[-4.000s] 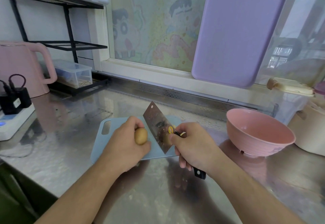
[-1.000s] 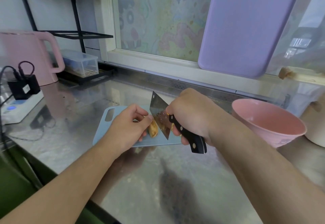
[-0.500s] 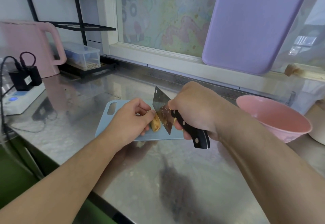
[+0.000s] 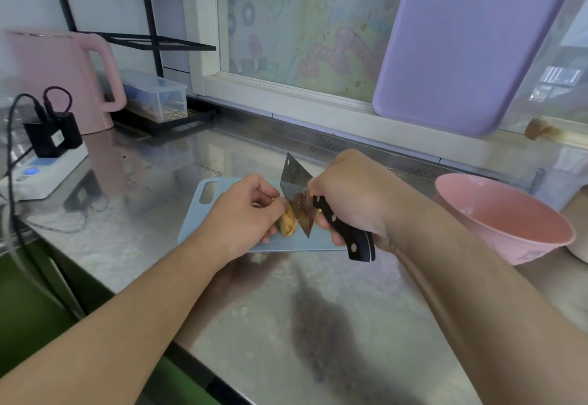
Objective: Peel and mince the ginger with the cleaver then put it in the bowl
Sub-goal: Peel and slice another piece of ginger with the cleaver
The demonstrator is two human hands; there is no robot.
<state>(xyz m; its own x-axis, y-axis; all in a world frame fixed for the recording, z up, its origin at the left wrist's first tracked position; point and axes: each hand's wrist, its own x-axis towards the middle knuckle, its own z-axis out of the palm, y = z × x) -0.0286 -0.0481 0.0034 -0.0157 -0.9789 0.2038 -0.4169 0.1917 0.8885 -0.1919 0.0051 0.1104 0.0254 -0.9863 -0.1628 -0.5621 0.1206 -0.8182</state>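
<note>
Ginger, a small tan-brown lump (image 4: 287, 222), is held on the pale blue plastic cutting board (image 4: 203, 213), near the board's front edge. It is pinched by the fingers and thumb of the left hand (image 4: 245, 217). Its skin looks yellow-brown with some darker spots, and only a small part of it is seen past the fingers.

A shiny steel cleaver with a black riveted handle (image 4: 297, 196) is gripped by the right hand (image 4: 353, 194), with the fingers curled tight round the handle. The blade is tilted, its far corner pointing up, and its flat side is laid against the ginger. Brown bits are stuck on the blade.

The cutting board is laid flat on the shiny metal table (image 4: 286, 325), with its handle hole at the far left corner. A wide bare stretch of table is seen between the board and the table's front edge. More bare table is seen to the left of the board.

A pink round bowl (image 4: 506, 223) is set on the table to the right, well apart from the board. Its open mouth is tipped toward the hands, and the right forearm is stretched just in front of it.
</note>
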